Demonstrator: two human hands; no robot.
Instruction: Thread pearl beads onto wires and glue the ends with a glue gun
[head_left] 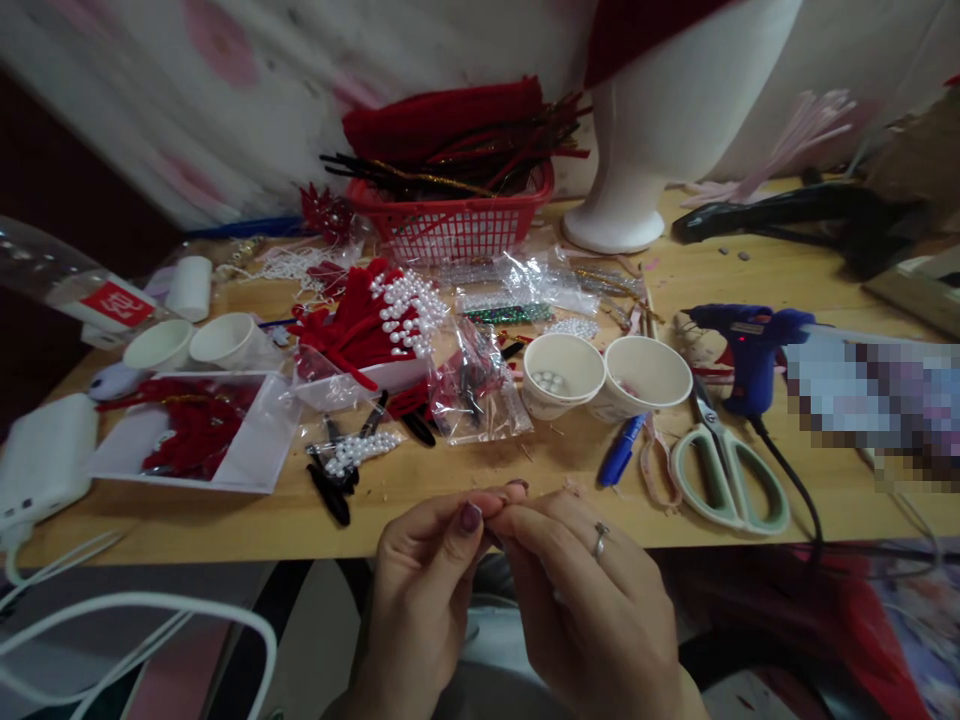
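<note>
Head camera: the left hand (pixel 424 580) and the right hand (pixel 581 590) meet fingertip to fingertip at the near edge of the wooden worktop (pixel 465 500), fingers pinched closed on something too small to make out. Just beyond the hands lie black hair clips (pixel 334 480) with a pearl strand. Farther ahead stand two paper cups (pixel 604 375), one holding white beads. To the right of the hands rest a blue pen (pixel 621 450), pale green scissors (pixel 720 470) and a blue glue gun (pixel 750 345). Well beyond the left hand sit red pearl-trimmed pieces (pixel 375 315) and a red basket (pixel 454 225).
</note>
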